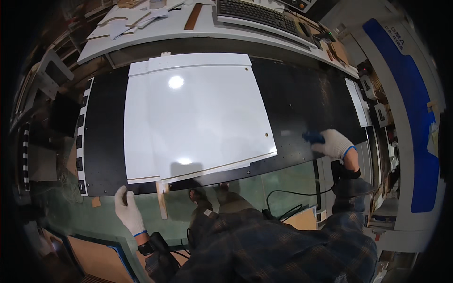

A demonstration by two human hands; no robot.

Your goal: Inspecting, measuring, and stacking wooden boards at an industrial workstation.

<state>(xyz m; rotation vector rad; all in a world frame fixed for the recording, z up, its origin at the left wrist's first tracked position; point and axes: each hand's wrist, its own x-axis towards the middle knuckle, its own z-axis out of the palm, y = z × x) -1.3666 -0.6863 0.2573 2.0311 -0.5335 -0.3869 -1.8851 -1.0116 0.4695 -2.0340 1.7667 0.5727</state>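
Observation:
Two overlapping glossy white panels (198, 118) lie on a black machine bed (302, 101). My left hand (127, 210), in a white glove, rests near the bed's front edge beside a thin wooden strip (162, 200) that sticks out from under the panels. My right hand (334, 143), also gloved, is closed around a small blue object (313, 137) on the black bed, just right of the panels' near right corner. What the blue object is cannot be made out.
Behind the bed runs a white workbench (155, 35) with cut board pieces, a brown strip (193, 17) and a black keyboard (257, 14). A large white and blue machine housing (406, 108) stands at the right. Black cables (288, 203) lie on the green floor.

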